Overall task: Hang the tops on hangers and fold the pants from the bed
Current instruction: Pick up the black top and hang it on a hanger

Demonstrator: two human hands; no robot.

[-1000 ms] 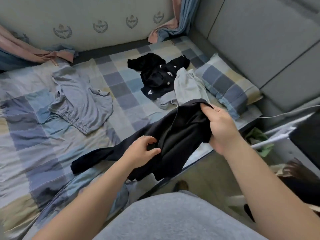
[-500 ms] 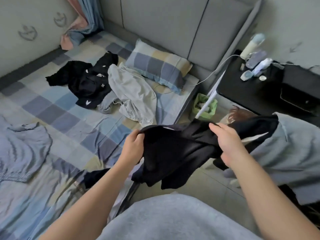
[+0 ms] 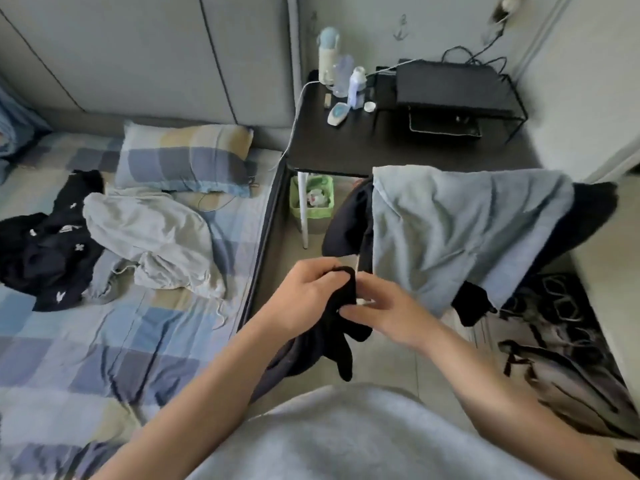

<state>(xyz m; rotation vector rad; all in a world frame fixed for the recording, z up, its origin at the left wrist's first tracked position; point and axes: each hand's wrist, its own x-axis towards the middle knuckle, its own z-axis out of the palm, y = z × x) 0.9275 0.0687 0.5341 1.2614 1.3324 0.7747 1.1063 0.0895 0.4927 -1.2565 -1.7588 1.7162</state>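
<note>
Two grips hold the black garment (image 3: 341, 355) just off the bed (image 3: 121, 341) edge: left grip (image 3: 306, 296) clenched round bunched cloth, right grip (image 3: 388, 315) pinching it. Probably sorting it out for hanging; next calls for finding its neck opening and a hanger

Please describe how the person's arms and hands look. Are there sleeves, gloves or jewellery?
The left hand and the right hand are bare, without gloves. No ring, watch or bracelet shows, though the picture is slightly blurred. Both forearms are uncovered as far as the frame shows, with no sleeve in view. Below them, the person wears a light grey garment on the body.
</note>
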